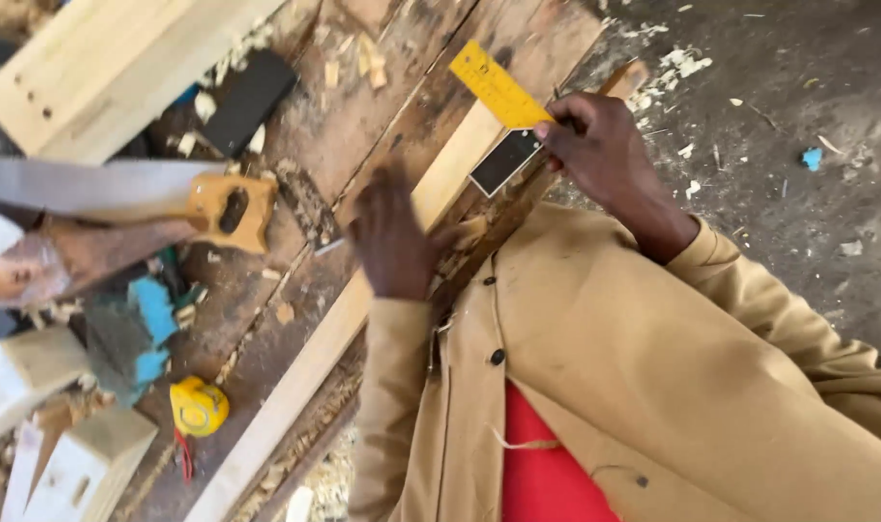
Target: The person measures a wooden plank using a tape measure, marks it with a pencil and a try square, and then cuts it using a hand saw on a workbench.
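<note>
My right hand (600, 155) grips a try square (499, 116) with a yellow blade and a dark stock, held against the far end of a long pale wooden strip (315, 358) that lies along the worn workbench (363, 106). My left hand (392, 237), blurred, rests flat on the strip a little nearer to me, fingers spread and holding nothing. Tan coat sleeves cover both arms.
A handsaw (121, 193) with a wooden handle lies at the left. A yellow tape measure (199, 406) sits near the strip. A black block (249, 100), a thick pale beam (102, 63), wood offcuts (88, 464) and shavings crowd the bench. Dusty floor (798, 116) lies at the right.
</note>
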